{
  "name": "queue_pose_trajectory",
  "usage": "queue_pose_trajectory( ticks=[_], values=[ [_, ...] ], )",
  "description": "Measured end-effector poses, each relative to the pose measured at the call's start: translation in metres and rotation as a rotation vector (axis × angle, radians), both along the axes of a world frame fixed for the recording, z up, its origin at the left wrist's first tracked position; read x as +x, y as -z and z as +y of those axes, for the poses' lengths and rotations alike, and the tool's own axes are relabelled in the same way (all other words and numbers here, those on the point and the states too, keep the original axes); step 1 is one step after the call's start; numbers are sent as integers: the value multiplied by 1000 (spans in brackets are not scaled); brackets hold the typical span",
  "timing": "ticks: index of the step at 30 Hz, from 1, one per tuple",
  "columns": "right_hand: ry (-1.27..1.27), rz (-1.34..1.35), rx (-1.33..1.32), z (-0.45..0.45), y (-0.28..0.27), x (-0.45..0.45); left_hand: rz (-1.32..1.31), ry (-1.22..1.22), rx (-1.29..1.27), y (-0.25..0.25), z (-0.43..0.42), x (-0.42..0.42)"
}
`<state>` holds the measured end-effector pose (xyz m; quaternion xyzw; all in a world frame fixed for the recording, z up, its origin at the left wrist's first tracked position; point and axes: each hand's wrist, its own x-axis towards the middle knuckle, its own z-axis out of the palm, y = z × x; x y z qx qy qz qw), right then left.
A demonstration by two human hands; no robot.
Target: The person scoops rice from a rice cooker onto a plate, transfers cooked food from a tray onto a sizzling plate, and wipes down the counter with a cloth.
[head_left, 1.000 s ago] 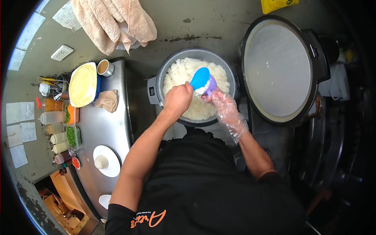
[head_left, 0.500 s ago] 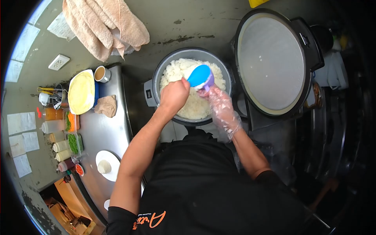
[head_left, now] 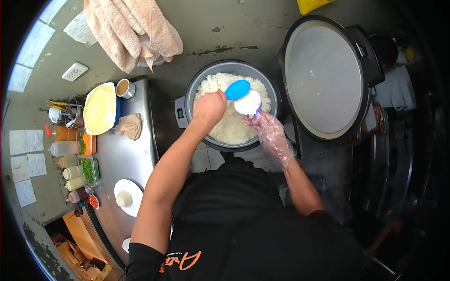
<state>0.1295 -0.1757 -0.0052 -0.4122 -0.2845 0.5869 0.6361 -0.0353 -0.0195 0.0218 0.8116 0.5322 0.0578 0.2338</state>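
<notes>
My left hand point(head_left: 209, 107), bare, is closed round the handle of a blue paddle point(head_left: 238, 89) above the left part of a large pot point(head_left: 193, 80) of white rice point(head_left: 233, 129). The paddle's head is beside the upper left rim of a purple cup point(head_left: 248, 103). White rice fills the cup up to its rim. In a clear plastic glove, my right hand point(head_left: 269, 132) holds the cup by its handle over the rice, its fingers closed. Part of the handle is hidden by the fingers.
An open round lid point(head_left: 323, 79) stands right of the pot. On the left, a steel counter point(head_left: 136, 154) bears a plate point(head_left: 134, 191) with a rice mound, a yellow-filled tray point(head_left: 101, 108), a mug point(head_left: 125, 88), a folded cloth point(head_left: 128, 126) and bottles. Towels point(head_left: 133, 33) hang above.
The paddle has drawn back from over the cup, leaving the cup's rice-filled top in view. The cup has turned more upright towards the camera.
</notes>
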Motion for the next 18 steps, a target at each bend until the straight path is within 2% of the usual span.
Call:
queue_pose_trajectory(
  ticks=[2,6,9,12,14,18],
  values=[
    [7,-93,25,4,3,7,20,21,-24,-6,-22,9],
    [-5,-149,-68,7,15,9,5,-25,33,2,6,9],
    [98,-451,-120,15,23,11,-95,-25,-43,-9,-8,11],
    [124,-574,-49,30,-4,5,-109,-37,-58,5,-24,13],
    [136,-542,-91,31,-6,2,-93,-117,-57,19,-18,5],
    [146,-462,-183,42,10,3,-30,-13,-29,-10,-23,0]
  ],
)
